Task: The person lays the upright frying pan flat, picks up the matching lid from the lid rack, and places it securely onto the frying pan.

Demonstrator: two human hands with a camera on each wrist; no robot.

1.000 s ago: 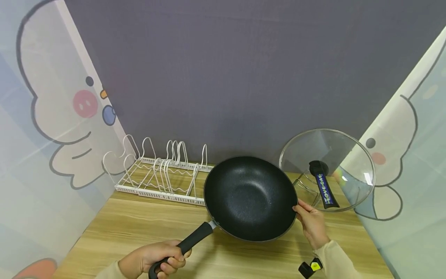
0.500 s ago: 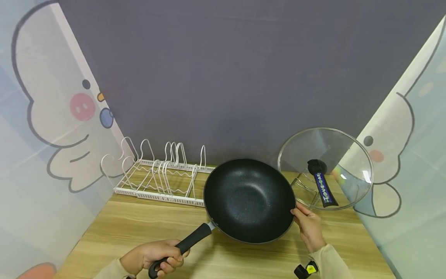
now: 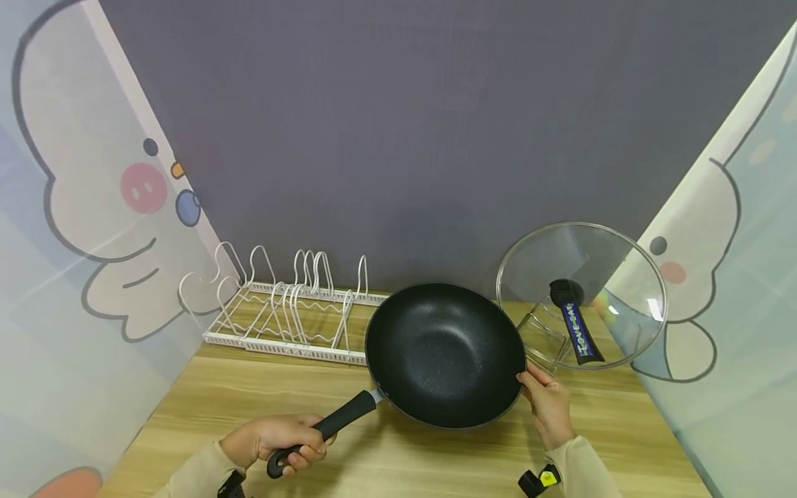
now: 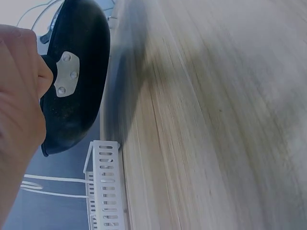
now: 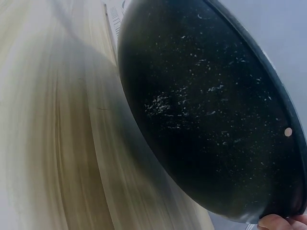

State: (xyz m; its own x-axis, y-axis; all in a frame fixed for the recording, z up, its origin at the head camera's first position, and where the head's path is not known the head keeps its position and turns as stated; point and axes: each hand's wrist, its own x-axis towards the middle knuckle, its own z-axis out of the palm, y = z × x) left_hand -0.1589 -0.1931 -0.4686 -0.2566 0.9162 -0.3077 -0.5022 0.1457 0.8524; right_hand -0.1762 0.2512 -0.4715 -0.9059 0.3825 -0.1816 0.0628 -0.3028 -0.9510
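Note:
A black wok [image 3: 445, 356] is held tilted above the wooden table, its inside facing the head camera. My left hand [image 3: 283, 443] grips the wok's black handle [image 3: 345, 417], fingers curled round it. At the opposite rim, my right hand [image 3: 546, 401] pinches the edge between thumb and fingers. In the left wrist view a riveted metal bracket [image 4: 68, 74] joins handle to wok. The right wrist view shows the wok's scuffed dark underside [image 5: 206, 110] raised off the table, with a few fingertips [image 5: 276, 223] at its rim.
A white wire dish rack [image 3: 286, 349] stands at the back left, its right end hidden behind the wok. To the right, a glass lid [image 3: 613, 297] with a black handle leans upright in a metal wire stand [image 3: 544, 339]. Grey and cartoon-printed cloths wall the table [image 3: 249, 387].
Both hands still hold the wok, which stays nearly in place. The right hand and its rim edge have shifted slightly left in the head view; the camera view has also moved a little.

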